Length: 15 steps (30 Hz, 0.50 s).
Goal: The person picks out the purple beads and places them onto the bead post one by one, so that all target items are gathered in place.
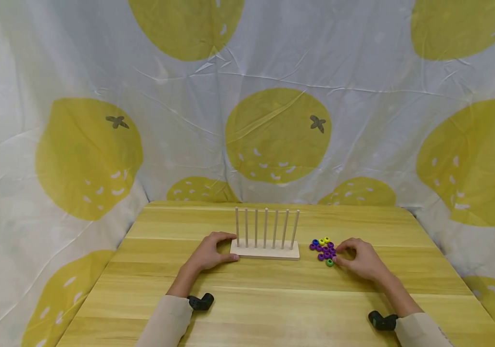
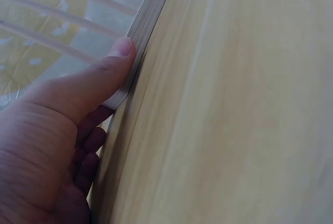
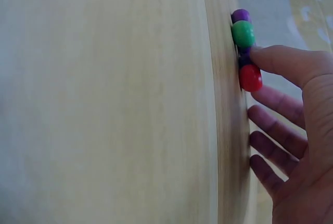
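A wooden peg stand [image 1: 265,250] with several upright rods stands on the table. My left hand [image 1: 209,251] grips the left end of its base, thumb along the front edge and fingers behind. The left wrist view shows the thumb [image 2: 117,54] pressed on the base. Right of the stand lies a cluster of beads, mostly purple beads [image 1: 327,255], with a green bead [image 1: 329,262] at the front. My right hand [image 1: 362,260] is at the cluster's right side, thumb and index finger apart. A red bead [image 3: 251,78] sits between these fingertips in the right wrist view, hidden in the head view.
Two yellow beads [image 1: 321,241] and a blue bead [image 1: 315,242] lie at the back of the cluster. The wooden table [image 1: 273,308] ends in front of a hanging cloth [image 1: 187,144] with a yellow fruit print. Black wrist cameras [image 1: 201,302] sit by both sleeves.
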Each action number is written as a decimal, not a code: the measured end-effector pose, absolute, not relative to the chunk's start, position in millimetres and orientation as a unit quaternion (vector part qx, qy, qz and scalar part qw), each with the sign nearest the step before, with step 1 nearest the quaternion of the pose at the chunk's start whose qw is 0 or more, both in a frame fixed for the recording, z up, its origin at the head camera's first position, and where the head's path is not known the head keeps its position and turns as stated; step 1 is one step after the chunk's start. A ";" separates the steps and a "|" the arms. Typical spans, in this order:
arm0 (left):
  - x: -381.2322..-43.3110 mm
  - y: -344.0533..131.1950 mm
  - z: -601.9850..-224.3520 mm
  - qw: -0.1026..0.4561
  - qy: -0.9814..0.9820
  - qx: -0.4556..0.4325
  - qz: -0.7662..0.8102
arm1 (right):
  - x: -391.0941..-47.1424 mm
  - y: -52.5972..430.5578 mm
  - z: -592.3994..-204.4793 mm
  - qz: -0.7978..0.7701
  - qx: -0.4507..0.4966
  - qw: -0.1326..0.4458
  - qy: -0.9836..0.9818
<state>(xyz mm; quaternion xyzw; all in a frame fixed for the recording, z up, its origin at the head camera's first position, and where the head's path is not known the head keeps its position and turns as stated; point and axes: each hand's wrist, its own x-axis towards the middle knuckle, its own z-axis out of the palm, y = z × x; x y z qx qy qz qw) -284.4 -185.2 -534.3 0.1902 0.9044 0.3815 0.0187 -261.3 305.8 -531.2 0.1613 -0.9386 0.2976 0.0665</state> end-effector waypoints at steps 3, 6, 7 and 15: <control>-284.6 -185.1 -534.3 0.021 0.906 0.187 0.379 | -261.7 305.1 -530.7 0.303 0.159 0.069 -0.937; -284.4 -185.1 -534.0 0.018 0.906 0.184 0.381 | -262.1 304.0 -530.1 0.302 0.160 0.072 -0.937; -284.4 -184.9 -533.9 0.018 0.906 0.183 0.381 | -262.1 303.5 -529.9 0.301 0.160 0.074 -0.937; -283.1 -183.2 -533.1 0.010 0.906 0.188 0.379 | -260.5 301.6 -531.7 0.302 0.167 0.073 -0.936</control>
